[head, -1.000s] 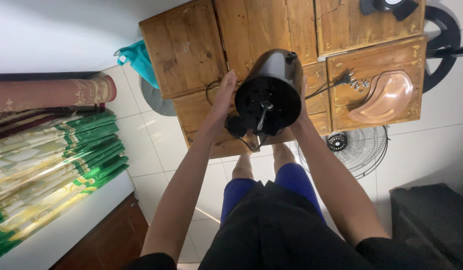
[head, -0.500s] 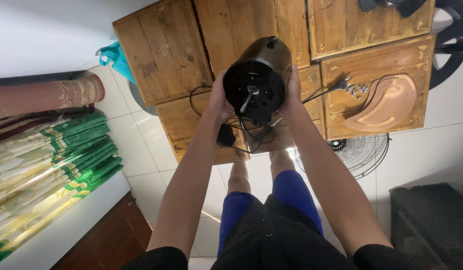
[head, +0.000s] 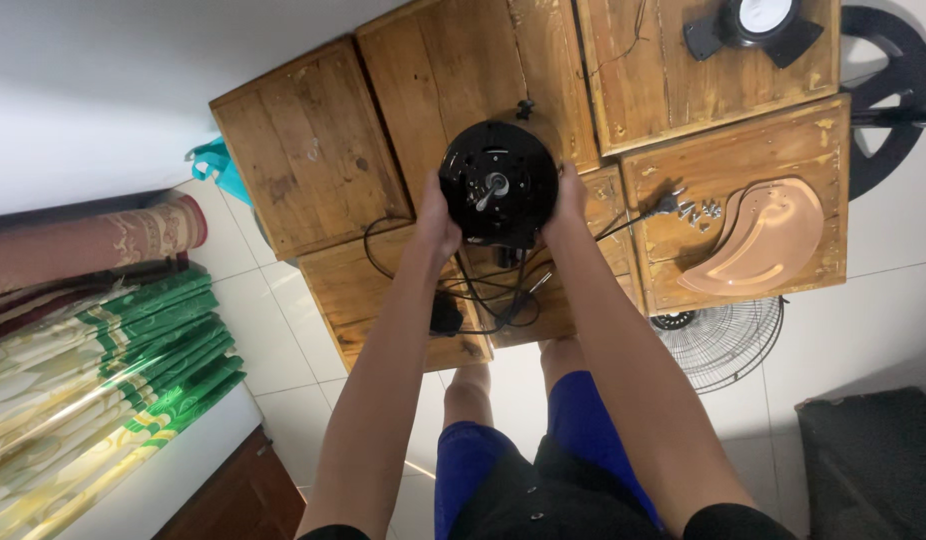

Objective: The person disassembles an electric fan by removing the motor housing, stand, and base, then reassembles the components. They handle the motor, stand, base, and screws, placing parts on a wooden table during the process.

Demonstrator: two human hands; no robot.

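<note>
Both hands' fingers (head: 435, 215) grip the black fan motor (head: 498, 183), shaft pointing up at the camera.

The person wears blue shorts (head: 583, 420) and a black top (head: 553, 500) with small round buttons on it. The arms are bare, with no sleeves, and so are both knees. The left hand (head: 435, 215) and right hand (head: 568, 200) wear no gloves.

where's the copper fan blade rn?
Head view, right side: the copper fan blade lies flat on the right wooden crate, beside loose screws, right of the black motor housing, above the wire fan guard.
</note>
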